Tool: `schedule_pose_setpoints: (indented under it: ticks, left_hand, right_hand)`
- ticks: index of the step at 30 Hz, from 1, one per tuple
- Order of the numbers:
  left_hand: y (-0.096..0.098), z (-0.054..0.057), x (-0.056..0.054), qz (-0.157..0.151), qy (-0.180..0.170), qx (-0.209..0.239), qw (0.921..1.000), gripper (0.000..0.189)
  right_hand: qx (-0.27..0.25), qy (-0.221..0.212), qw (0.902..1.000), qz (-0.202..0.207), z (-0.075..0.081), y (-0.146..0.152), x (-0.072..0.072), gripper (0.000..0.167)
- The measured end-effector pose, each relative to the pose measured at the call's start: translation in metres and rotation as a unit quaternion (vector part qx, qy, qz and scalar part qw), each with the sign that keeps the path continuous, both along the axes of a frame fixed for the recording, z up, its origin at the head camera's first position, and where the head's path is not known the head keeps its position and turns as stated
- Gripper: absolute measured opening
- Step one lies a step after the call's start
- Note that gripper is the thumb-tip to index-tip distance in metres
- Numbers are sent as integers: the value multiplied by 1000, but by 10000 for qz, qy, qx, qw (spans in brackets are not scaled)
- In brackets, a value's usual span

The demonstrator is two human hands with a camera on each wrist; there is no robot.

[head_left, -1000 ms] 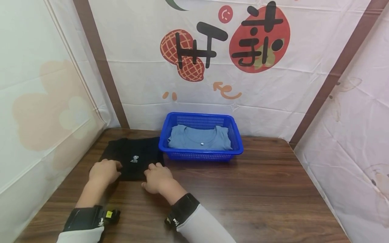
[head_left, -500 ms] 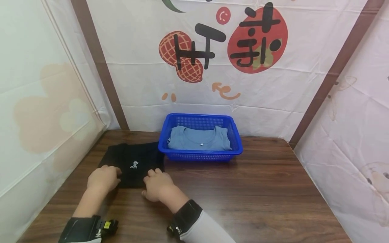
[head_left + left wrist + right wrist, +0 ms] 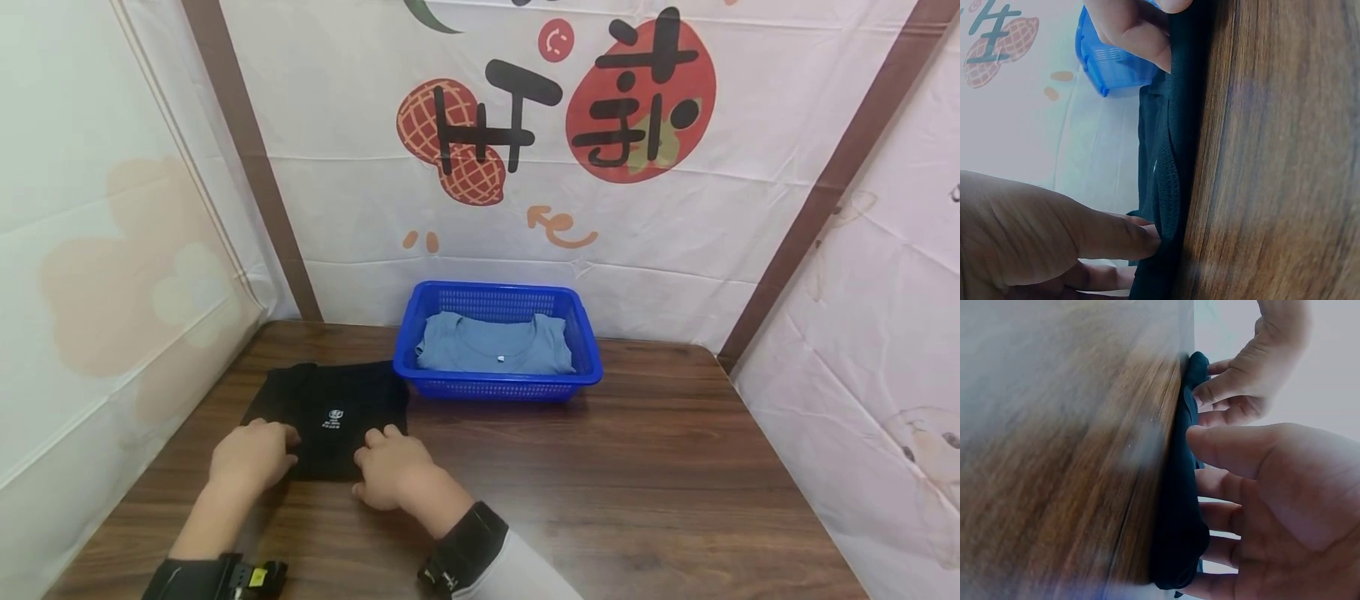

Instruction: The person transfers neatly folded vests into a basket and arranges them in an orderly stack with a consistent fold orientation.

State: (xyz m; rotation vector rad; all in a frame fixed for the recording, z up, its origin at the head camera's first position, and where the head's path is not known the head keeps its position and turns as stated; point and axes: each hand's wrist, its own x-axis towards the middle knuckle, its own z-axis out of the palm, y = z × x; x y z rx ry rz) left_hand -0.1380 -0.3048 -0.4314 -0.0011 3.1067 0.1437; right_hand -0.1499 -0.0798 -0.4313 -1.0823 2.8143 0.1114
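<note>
A folded black shirt [image 3: 345, 392] with a small white print lies flat on the left of the table, its far right corner by the blue basket. My left hand [image 3: 251, 457] rests on its near left corner; in the left wrist view the thumb touches the layered near edge. On the near right corner lies my right hand [image 3: 393, 467], its fingers [image 3: 1219, 515] extended against the cloth and its thumb at the near edge. Both hands bear on the shirt from above without curling round it. The shirt's near corners are partly hidden under the hands.
At the back middle stands a blue plastic basket [image 3: 495, 387] holding a folded light-blue shirt [image 3: 491, 343]. The brown wooden table [image 3: 637, 467] extends to the right. Printed white cloth walls [image 3: 337, 208] stand behind and on both sides.
The black shirt has slid toward me across the table, with both hands moving along on its near corners. The basket has stayed in place.
</note>
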Motion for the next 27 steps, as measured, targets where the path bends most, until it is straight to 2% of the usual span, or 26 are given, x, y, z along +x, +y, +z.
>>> schedule_pose_setpoints:
  ticks: [11, 16, 27]
  left_hand:
    - [4, 6, 9, 10, -229, 68, 9997, 26]
    - [5, 5, 11, 28, -328, 113, 9994, 27]
    - [10, 5, 22, -54, -302, 144, 9994, 27]
  right_hand:
    - [199, -93, 9996, 154, 2, 5, 10, 46]
    - [226, -57, 9995, 191, 1, 8, 14, 46]
    - [344, -26, 9989, 323, 8, 15, 24, 44]
